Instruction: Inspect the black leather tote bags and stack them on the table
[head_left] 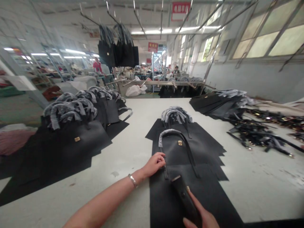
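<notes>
A black bag panel [190, 196] lies flat in front of me, with a looped handle [187, 148] partly wrapped in clear plastic. My left hand [155, 163] is at the handle's left strap, its fingers curled closed around it. A silver bracelet [133, 180] is on that wrist. In my right hand [201, 212] is a black hair clipper [184, 193], tilted with its metal head over the panel, below the handle's ends. The palm side of this hand is hidden. Beneath and beyond, more black panels [204, 133] overlap in a stack, one showing a gold clasp [180, 143].
Another pile of black bag panels [64, 152] with wrapped handles covers the left of the white table [128, 190]. At right are more panels [213, 104] and a heap of black straps [254, 133] with metal fittings. Black bags [118, 50] hang from an overhead rack.
</notes>
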A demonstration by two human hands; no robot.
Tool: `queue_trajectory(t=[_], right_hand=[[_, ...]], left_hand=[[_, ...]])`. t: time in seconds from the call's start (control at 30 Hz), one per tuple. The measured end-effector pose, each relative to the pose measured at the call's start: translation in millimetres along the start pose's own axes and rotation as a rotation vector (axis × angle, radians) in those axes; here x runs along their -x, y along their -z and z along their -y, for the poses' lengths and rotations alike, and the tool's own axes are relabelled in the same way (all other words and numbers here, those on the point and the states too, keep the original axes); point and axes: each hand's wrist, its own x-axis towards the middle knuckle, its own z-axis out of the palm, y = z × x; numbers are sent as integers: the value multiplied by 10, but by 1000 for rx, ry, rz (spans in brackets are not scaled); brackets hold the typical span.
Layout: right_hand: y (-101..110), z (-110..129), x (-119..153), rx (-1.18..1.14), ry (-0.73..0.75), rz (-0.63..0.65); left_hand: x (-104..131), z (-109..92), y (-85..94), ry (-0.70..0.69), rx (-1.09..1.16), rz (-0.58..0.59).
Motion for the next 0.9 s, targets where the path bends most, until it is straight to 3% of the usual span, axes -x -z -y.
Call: queue_trajectory(t=[0.07, 0.27, 0.37, 0.5, 0.67, 0.77, 0.9], right_hand=[[60, 101, 26, -4, -11, 21], [156, 486, -127, -114, -318, 255], [156, 640, -341, -202, -393, 327], [188, 754, -586, -297, -417, 380], [238, 808, -644, -254, -484, 464], [147, 815, -722, -179, -441, 443], [-7, 852, -869, -24, -197, 196]], left_hand=[[220, -80, -71, 40, -62, -72], [828, -262, -531, -50, -428, -170], [879, -252, -645, -86, -523, -155], [842, -247, -665, -143, -607, -115], [872, -308, -675, -163, -616, -122], [875, -300, -717, -168, -610, -123], [852, -274, -733, -130, -549, -146]])
